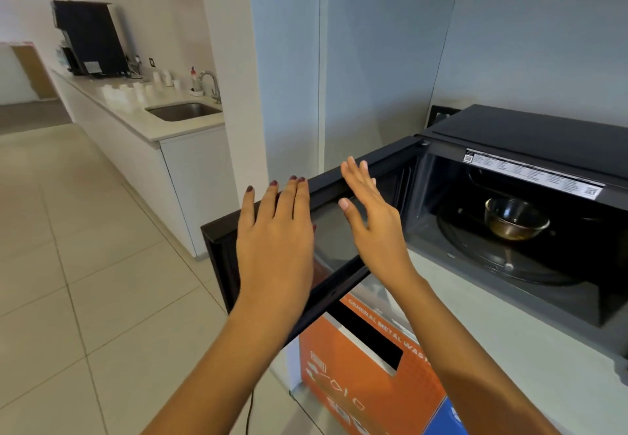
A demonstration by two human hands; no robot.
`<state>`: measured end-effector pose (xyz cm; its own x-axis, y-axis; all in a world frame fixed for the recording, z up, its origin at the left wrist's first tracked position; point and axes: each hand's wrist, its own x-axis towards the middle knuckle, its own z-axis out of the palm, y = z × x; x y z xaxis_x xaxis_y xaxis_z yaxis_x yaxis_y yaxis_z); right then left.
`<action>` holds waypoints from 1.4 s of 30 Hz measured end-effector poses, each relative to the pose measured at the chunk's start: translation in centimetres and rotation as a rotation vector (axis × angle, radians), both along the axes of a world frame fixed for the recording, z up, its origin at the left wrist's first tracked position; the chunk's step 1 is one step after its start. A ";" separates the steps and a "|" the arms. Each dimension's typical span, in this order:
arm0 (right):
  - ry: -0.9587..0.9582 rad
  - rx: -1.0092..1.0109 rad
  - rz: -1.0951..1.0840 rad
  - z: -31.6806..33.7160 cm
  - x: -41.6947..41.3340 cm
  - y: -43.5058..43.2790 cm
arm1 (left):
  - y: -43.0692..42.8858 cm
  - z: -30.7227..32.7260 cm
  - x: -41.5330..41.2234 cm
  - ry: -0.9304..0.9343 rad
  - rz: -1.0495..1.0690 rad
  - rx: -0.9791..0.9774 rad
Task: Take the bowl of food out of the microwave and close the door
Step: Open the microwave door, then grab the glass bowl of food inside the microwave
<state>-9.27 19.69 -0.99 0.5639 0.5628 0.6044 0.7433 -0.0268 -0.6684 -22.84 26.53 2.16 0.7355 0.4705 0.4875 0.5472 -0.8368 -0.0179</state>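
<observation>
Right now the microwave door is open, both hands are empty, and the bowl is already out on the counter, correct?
Not quite. The head view shows the bowl inside the microwave on the turntable. The door is open; left hand and right hand are empty.

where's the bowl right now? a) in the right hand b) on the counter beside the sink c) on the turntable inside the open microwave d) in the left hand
c: the glass bowl sits on the turntable inside the microwave, whose door is open, and the left hand and right hand are both open and empty.
</observation>
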 end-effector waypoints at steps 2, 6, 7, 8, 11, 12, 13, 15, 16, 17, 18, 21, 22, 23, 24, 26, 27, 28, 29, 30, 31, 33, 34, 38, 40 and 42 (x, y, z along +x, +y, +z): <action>-0.015 -0.005 0.007 -0.1 0.1 -0.1 | -0.5 -0.6 0.3 -0.114 0.007 0.012; -0.002 0.025 -0.022 -0.8 0.6 -0.8 | -1.3 -1.4 1.5 -0.294 -0.026 -0.049; 0.004 0.052 -0.048 -1.1 0.8 -1.1 | -1.5 -1.6 2.0 -0.332 -0.056 -0.073; 0.004 0.080 -0.078 -1.5 0.9 -1.6 | -1.7 -1.9 2.3 -0.363 -0.092 -0.100; 0.010 0.175 -0.182 -2.9 1.8 -3.6 | -2.7 -3.0 3.5 -0.427 -0.253 -0.204; 0.028 0.199 -0.219 -3.5 2.3 -4.5 | -3.1 -3.5 4.1 -0.444 -0.317 -0.248; 0.051 0.207 -0.255 -4.1 2.7 -5.4 | -3.6 -4.1 4.6 -0.460 -0.376 -0.300; 0.091 0.188 -0.321 -5.1 3.3 -7.2 | -4.4 -5.4 5.7 -0.487 -0.468 -0.416; 0.110 0.178 -0.358 -5.6 3.8 -8.2 | -5.0 -6.1 6.4 -0.488 -0.508 -0.474; 0.128 0.169 -0.390 -6.0 4.2 -9.2 | -5.4 -6.7 7.0 -0.484 -0.541 -0.527; 0.145 0.163 -0.425 -6.4 4.6 -10.1 | -5.8 -7.3 7.7 -0.481 -0.574 -0.576; 0.168 0.150 -0.547 -7.8 5.8 -13.1 | -7.3 -9.1 9.8 -0.490 -0.636 -0.715; 0.168 0.146 -0.577 -8.3 6.1 -14.0 | -7.6 -9.7 10.5 -0.498 -0.643 -0.744; 0.164 0.142 -0.609 -9.0 6.7 -15.1 | -8.0 -10.4 11.4 -0.495 -0.655 -0.760; 0.167 0.140 -0.633 -9.6 7.1 -16.0 | -8.4 -11.0 12.2 -0.487 -0.669 -0.753; 0.196 0.146 -0.681 -10.7 8.0 -17.7 | -8.7 -12.2 13.8 -0.471 -0.699 -0.696; 0.209 0.151 -0.712 -11.3 8.7 -18.6 | -9.0 -12.9 14.8 -0.461 -0.716 -0.692; 0.213 0.155 -0.736 -11.7 9.2 -19.3 | -9.1 -13.4 15.6 -0.456 -0.729 -0.694; 0.210 0.157 -0.757 -12.0 9.8 -19.9 | -9.2 -13.9 16.5 -0.451 -0.740 -0.693; 0.204 0.156 -0.774 -12.2 10.4 -20.4 | -9.2 -14.3 17.4 -0.441 -0.749 -0.692; 0.196 0.152 -0.788 -12.5 11.1 -21.0 | -9.3 -14.8 18.4 -0.424 -0.760 -0.696; 0.187 0.150 -0.795 -12.7 12.5 -21.7 | -9.2 -15.4 20.4 -0.403 -0.771 -0.725; 0.186 0.152 -0.802 -12.9 13.4 -22.0 | -9.3 -15.7 21.6 -0.394 -0.776 -0.761; 0.182 0.133 -0.828 -12.8 17.0 -22.7 | -9.4 -15.8 26.3 -0.324 -0.855 -0.876; 0.226 0.131 -0.807 -12.4 19.0 -22.8 | -9.6 -15.6 28.9 -0.277 -0.893 -0.944; 0.274 0.134 -0.781 -12.2 21.2 -22.8 | -10.0 -15.5 31.8 -0.245 -0.919 -1.046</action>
